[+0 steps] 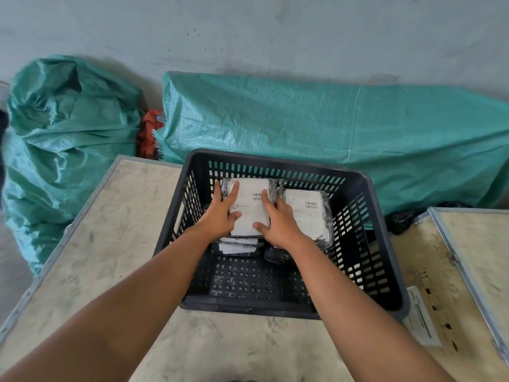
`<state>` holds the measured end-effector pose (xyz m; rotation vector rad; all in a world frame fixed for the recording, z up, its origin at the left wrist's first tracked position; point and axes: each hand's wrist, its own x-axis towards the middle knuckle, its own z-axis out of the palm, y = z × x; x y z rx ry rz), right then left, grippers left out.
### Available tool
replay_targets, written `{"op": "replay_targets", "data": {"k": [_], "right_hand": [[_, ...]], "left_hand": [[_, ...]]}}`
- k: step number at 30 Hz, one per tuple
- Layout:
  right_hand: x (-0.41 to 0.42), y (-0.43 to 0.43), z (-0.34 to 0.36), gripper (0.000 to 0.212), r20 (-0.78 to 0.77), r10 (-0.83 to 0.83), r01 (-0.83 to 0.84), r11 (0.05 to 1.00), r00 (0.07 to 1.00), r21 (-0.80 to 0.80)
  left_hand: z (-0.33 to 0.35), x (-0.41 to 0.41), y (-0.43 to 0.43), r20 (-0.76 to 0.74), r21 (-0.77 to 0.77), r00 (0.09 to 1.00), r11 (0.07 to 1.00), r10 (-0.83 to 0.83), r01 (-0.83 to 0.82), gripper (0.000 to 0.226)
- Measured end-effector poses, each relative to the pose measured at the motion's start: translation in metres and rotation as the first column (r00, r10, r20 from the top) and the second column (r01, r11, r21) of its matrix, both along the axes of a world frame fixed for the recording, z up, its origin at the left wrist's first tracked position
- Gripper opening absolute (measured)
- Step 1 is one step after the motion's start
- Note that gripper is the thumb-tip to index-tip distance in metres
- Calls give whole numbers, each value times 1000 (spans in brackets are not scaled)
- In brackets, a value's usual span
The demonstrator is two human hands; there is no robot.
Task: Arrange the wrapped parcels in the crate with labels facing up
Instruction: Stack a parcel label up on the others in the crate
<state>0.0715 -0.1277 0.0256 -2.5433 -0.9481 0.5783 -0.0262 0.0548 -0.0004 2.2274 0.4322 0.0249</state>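
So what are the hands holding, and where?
Both hands hold one wrapped parcel, label up, atop a stack in the black crate. The left hand grips its left edge, the right hand its right edge.

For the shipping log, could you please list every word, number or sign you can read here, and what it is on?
No text can be read.
Top parcel label, under both hands: barcode and print, too blurred.
Right parcel label: barcode and lines, too small.
Lower parcel label: print, blurred.
Sticker on the right board: illegible.
Dark marks beside it: illegible.
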Motion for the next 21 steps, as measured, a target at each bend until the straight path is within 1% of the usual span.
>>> {"op": "replay_targets", "data": {"k": [2,4,6,10,12,16,21], "right_hand": [[-1,2,0,92,36,18,-15,997,999,-72],[-3,5,0,87,79,45,-34,991,996,-133],[-5,5,0,84,124,73,-50,982,990,-181],[-8,-3,-7,79,225,114,-57,968,968,-245],[-6,-7,-10,80,209,109,-50,962,972,-267],[0,-11,-14,82,116,80,-42,954,990,-296],[3,-7,-21,88,102,63,-27,948,993,-318]], "left_hand": [[-1,2,1,-50,34,999,999,-8,10,81],[-2,3,1,-123,112,992,993,-5,19,72],[-4,3,-1,-151,180,988,983,-9,36,66],[-2,1,-5,-213,268,972,951,-99,156,66],[-2,0,-7,-242,302,962,933,-126,198,69],[-1,-1,-10,-255,316,957,924,-138,217,69],[-2,-1,-9,-295,346,948,910,-123,226,70]]}}
